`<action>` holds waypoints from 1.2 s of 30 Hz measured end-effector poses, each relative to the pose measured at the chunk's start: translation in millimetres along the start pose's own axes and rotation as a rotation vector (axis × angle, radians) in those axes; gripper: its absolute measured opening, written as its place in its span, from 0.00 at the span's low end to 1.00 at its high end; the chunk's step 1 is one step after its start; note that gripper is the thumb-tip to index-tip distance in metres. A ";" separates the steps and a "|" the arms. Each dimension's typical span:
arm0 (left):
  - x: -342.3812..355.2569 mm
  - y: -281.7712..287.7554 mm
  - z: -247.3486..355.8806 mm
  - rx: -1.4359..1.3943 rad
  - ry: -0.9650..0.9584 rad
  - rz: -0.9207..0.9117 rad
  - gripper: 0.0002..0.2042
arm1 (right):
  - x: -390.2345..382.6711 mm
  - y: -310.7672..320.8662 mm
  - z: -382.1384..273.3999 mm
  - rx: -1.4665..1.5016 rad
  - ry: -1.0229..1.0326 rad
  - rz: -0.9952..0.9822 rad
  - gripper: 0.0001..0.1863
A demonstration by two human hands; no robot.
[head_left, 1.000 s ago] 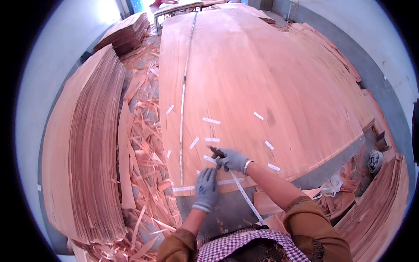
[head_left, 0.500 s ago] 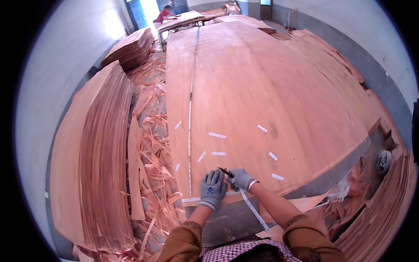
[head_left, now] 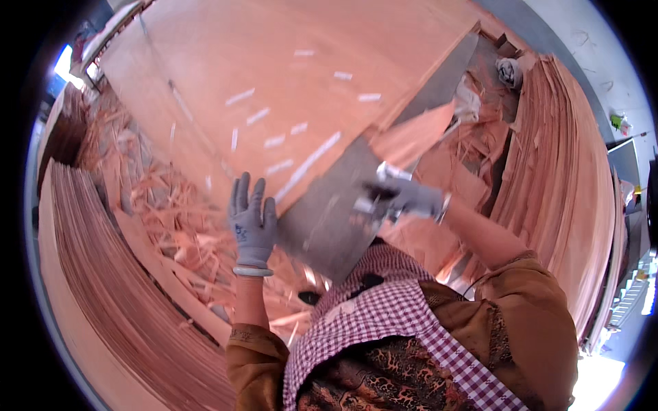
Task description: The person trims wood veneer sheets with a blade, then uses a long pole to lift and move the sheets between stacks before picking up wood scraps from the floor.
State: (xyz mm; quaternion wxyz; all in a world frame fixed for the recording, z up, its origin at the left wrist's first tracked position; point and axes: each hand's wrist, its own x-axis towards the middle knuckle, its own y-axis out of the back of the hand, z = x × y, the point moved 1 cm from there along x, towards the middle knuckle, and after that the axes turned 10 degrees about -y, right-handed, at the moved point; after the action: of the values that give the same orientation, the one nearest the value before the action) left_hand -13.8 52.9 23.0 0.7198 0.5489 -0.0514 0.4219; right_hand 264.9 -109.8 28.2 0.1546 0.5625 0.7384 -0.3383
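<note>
My gloved left hand (head_left: 252, 222) has its fingers spread at the lower edge of a large veneer sheet (head_left: 356, 34) bearing several short white tape strips (head_left: 256, 116) and a longer one (head_left: 308, 164). My gloved right hand (head_left: 411, 198) is off the sheet’s edge, over a grey surface (head_left: 315, 226), gripping a dark tool (head_left: 377, 192), blurred by motion, that looks like the one in the earlier frames. A pale, shiny bit near those fingers is too smeared to make out. A checked apron (head_left: 356, 318) covers my body below.
Stacked veneer stands at left (head_left: 110, 288) and right (head_left: 555, 171). Loose scraps (head_left: 171, 212) litter the floor beside the sheet. A long bench (head_left: 110, 38) is at the far upper left. A grey-white bundle (head_left: 508, 72) and white plastic (head_left: 467, 99) lie to the right.
My view has swung down and to the right. My left hand has spread its fingers; my right hand has moved rightward off the sheet’s edge with the tool. The co-worker is no longer discernible.
</note>
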 end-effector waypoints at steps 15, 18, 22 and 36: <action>-388.4 177.8 -109.4 -0.228 0.939 0.067 0.11 | 37.7 -71.8 16.0 -0.729 -0.216 1.134 0.21; -400.8 191.8 -142.9 -0.127 0.837 -0.022 0.11 | 54.0 -117.1 -50.8 -0.513 -0.288 0.659 0.21; -328.4 208.4 -190.0 -0.277 0.872 0.001 0.11 | 140.0 -251.2 -132.9 -0.152 0.000 0.278 0.08; -490.3 290.2 -348.6 -0.056 1.603 -0.378 0.20 | 501.7 -412.6 -311.0 -0.230 0.301 -0.182 0.16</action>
State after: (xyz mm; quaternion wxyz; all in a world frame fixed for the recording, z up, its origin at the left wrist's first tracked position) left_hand -655.3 85.4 -160.4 0.6102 0.0623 0.5610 0.5560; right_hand -233.9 407.0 82.0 0.0745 0.5165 0.8345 -0.1766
